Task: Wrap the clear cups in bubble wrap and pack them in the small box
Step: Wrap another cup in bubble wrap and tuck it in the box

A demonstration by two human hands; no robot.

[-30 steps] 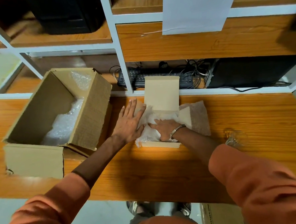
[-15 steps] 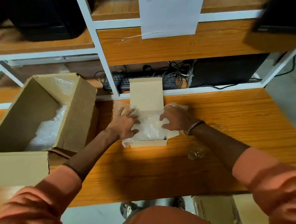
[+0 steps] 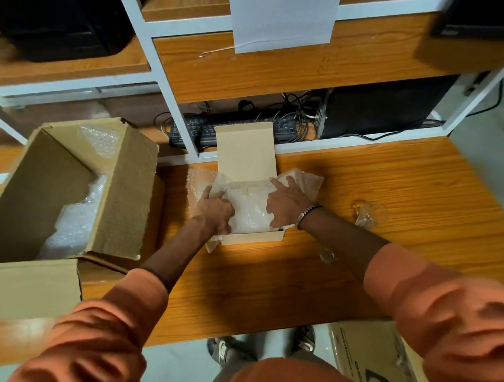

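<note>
A small cardboard box (image 3: 251, 237) stands open mid-table, its lid (image 3: 245, 151) upright at the back. Bubble wrap (image 3: 247, 204) fills it and spills over both sides. My left hand (image 3: 213, 209) grips the wrap at the box's left edge. At the right edge my right hand (image 3: 286, 202) presses on the wrap with fingers curled into it. Whatever lies under the wrap is hidden. A clear cup (image 3: 370, 214) lies on its side on the table, right of my right wrist. Another small clear cup (image 3: 327, 255) sits by my right forearm.
A large open cardboard box (image 3: 122, 197) with more bubble wrap (image 3: 71, 220) inside stands at the left, close to the small box. A white-framed shelf (image 3: 166, 87) with a keyboard (image 3: 201, 130) and cables rises behind the table. Another carton (image 3: 367, 354) sits on the floor, lower right.
My right hand moved from inside the box to its right edge, and my left hand curled from flat onto the wrap's left edge. The wrap has been pulled out over both sides.
</note>
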